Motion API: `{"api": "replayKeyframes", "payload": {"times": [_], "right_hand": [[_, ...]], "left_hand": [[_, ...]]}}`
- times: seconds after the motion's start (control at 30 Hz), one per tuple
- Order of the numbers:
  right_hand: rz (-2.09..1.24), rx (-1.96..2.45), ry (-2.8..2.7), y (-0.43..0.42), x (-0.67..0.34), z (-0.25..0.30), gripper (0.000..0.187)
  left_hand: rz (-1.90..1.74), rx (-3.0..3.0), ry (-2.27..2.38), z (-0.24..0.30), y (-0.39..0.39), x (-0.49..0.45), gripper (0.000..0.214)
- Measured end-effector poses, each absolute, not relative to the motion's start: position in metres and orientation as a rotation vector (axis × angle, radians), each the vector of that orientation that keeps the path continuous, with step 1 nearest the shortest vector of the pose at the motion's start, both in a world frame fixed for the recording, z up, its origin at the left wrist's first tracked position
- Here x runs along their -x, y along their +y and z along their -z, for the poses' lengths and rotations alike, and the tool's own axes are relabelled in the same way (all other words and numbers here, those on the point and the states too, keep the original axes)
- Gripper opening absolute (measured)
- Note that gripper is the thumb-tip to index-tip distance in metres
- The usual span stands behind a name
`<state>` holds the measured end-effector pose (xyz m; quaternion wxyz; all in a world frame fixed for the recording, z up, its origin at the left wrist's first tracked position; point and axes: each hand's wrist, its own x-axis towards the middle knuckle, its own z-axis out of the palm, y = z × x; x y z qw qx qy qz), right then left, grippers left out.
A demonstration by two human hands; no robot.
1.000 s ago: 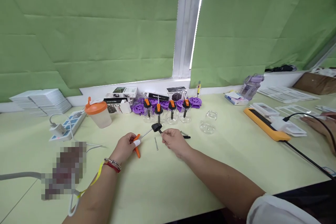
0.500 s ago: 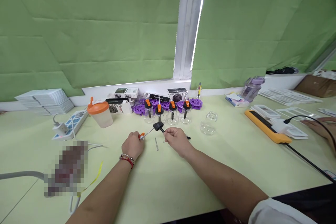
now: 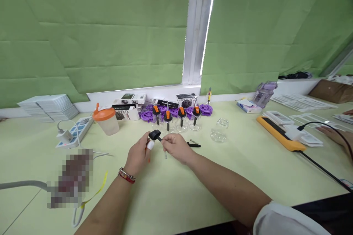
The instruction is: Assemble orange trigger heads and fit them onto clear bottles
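My left hand point(image 3: 138, 156), a white wrap around one finger, is closed at the rim of a black cap point(image 3: 154, 134). A bit of an orange piece point(image 3: 149, 160) shows below that hand; the rest is hidden. With its fingertips, my right hand point(image 3: 176, 147) pinches the thin black stem point(image 3: 160, 139) of the cap. Under the right fingers a small metal rod point(image 3: 166, 155) lies on the table. Beyond the right hand are a black tube point(image 3: 195, 145) and a small spring point(image 3: 194, 141). A glass bottle without a top point(image 3: 218, 134) stands to the right.
Several glass bottles with black-and-orange tops point(image 3: 181, 117) stand ahead, before purple discs point(image 3: 205, 110) and boxes point(image 3: 132, 98). An orange-lidded cup point(image 3: 106, 121) and a power strip point(image 3: 79, 128) are left. Right are an orange power strip point(image 3: 277, 133) and another person's hand point(image 3: 329, 132).
Both hands have shifted left with the black cap. My left fingers have come up to the cap, and the orange-handled metal rod they held is now mostly out of sight.
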<state>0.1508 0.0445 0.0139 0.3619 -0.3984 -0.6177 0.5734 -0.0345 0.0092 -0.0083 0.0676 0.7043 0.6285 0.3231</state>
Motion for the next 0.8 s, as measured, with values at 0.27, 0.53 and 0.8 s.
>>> {"api": "replayKeyframes", "payload": {"times": [0.27, 0.53, 0.8], "right_hand": [[-1.551, 1.035, -1.514, 0.048, -0.16, -0.005, 0.021], [-1.536, 1.16, -1.488, 0.047, -0.19, 0.003, 0.019], [-1.558, 1.14, -1.491, 0.04, -0.21, 0.007, 0.027]], "left_hand": [[-0.63, -1.493, 2.496, 0.015, 0.024, 0.101, 0.056], [-0.391, -1.482, 2.559, 0.021, 0.026, 0.099, 0.042], [-0.222, -1.466, 2.685, 0.014, 0.028, 0.098, 0.027]]}}
